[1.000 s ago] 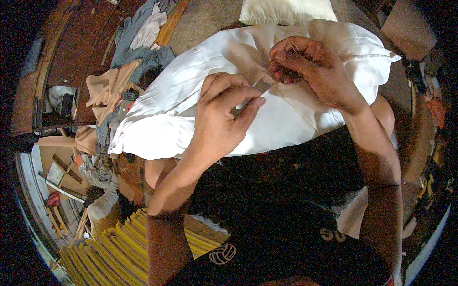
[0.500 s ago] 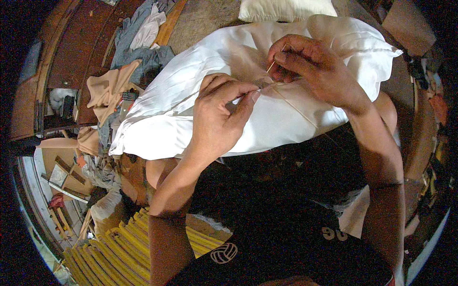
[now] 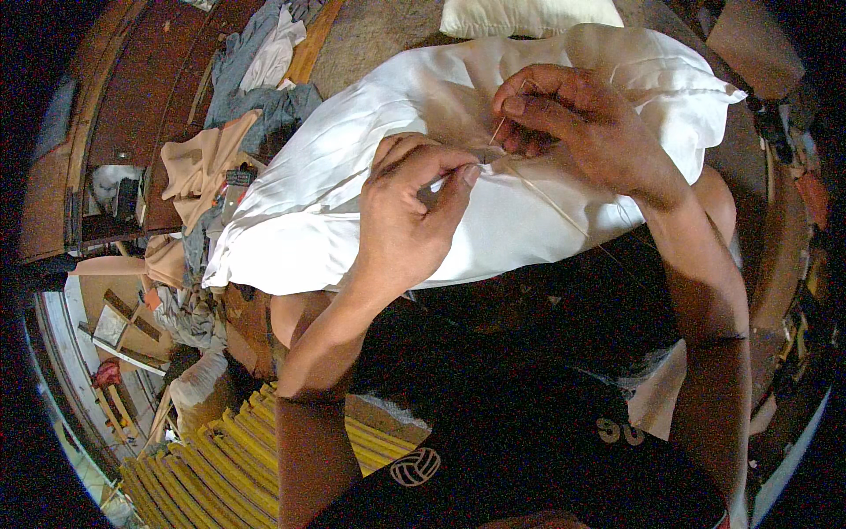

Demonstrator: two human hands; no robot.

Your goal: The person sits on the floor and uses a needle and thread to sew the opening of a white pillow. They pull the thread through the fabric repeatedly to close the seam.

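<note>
A large, puffy white pillow [image 3: 520, 220] lies across my lap, its cloth creased and gathered in the middle. My left hand [image 3: 410, 207] is closed in a pinch, thumb and forefinger gripping a bit of the white cloth near the pillow's centre. Just right of it and slightly farther away, my right hand [image 3: 568, 123] is closed with its fingers curled round a thin, pale needle [image 3: 499, 130]. The needle slants down toward the pinched cloth. A seam-like line runs over the cloth from between my hands toward the near right edge.
Beyond the pillow sits a cream cushion [image 3: 529, 18]. Grey and white clothes [image 3: 264, 66] and tan cloth pieces [image 3: 204, 167] are heaped at the left, beside a brown wooden cabinet [image 3: 132, 97]. Yellow slats [image 3: 211, 463] lie at the lower left.
Almost everything stays as it was. The needle in my right hand has tilted a little and looks thinner; both hands keep nearly the same place over the pillow.
</note>
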